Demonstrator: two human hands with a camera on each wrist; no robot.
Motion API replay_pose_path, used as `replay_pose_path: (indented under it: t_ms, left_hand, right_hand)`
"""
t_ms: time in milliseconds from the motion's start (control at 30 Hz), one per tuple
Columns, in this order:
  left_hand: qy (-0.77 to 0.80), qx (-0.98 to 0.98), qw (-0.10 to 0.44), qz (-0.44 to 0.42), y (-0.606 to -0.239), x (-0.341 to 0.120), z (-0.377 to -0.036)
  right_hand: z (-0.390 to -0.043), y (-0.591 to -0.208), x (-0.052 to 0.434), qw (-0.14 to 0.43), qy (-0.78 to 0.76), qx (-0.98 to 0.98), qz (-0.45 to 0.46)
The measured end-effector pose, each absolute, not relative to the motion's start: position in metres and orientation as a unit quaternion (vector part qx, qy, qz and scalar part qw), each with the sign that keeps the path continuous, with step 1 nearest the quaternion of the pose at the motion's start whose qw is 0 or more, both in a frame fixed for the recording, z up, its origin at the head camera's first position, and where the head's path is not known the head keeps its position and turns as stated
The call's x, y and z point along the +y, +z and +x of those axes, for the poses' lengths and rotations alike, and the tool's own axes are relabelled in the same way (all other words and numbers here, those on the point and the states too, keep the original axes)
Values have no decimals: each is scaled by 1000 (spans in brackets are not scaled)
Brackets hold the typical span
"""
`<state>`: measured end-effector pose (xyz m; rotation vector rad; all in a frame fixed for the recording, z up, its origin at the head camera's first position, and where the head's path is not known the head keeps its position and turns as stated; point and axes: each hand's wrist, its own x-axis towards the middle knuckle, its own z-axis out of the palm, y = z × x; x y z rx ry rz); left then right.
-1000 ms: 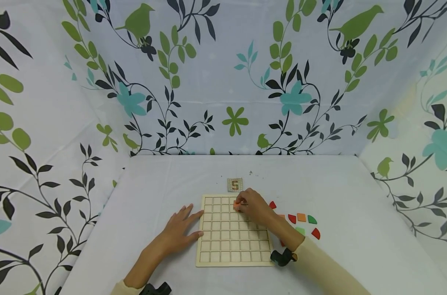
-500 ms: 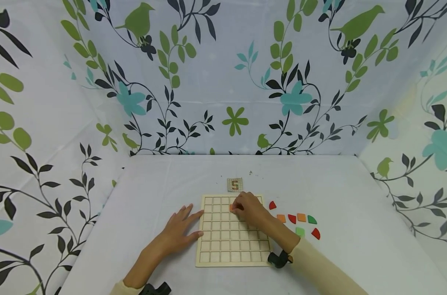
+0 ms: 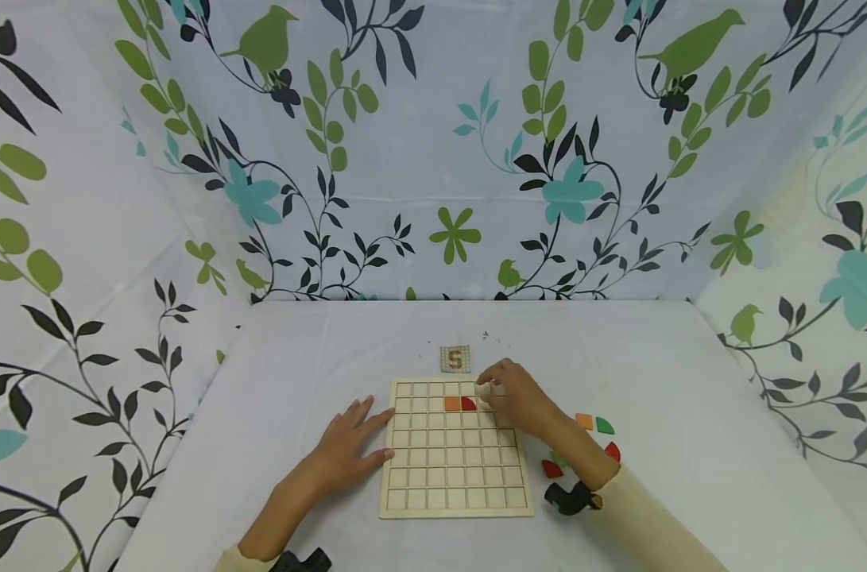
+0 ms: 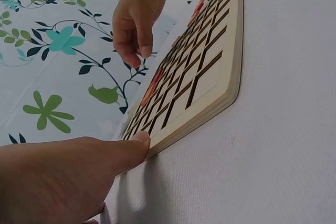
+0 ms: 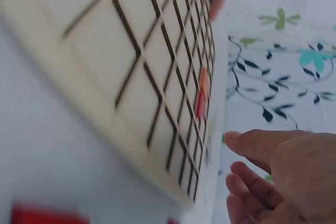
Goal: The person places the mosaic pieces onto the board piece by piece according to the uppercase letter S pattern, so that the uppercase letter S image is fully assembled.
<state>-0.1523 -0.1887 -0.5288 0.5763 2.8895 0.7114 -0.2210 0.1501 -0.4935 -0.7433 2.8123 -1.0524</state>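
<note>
The right hand [image 3: 513,395] hovers over the far edge of the wooden grid board [image 3: 456,449], fingers loosely curled, holding nothing. Just beside it, an orange square [image 3: 452,403] and red quarter-round piece [image 3: 468,403] sit in adjoining cells. The left hand [image 3: 347,446] lies flat on the surface [image 3: 319,357], fingertips touching the board's left edge.

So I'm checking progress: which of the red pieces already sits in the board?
The red quarter-round piece in the wooden grid board, beside the orange square; others lie loose on the cloth.
</note>
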Motion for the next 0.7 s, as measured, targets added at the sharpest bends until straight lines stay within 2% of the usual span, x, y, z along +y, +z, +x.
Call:
replay_pose_path:
  t_ms: [400,700]
  left_hand:
    - [245,948,61,194,-524,-188,-150]
    - [246,948,50,196,-525,-186,-150]
  right_hand:
    - [-228,-489,217,135,-320,925,-153]
    - [-230,-509,227,105,-304,932,-168]
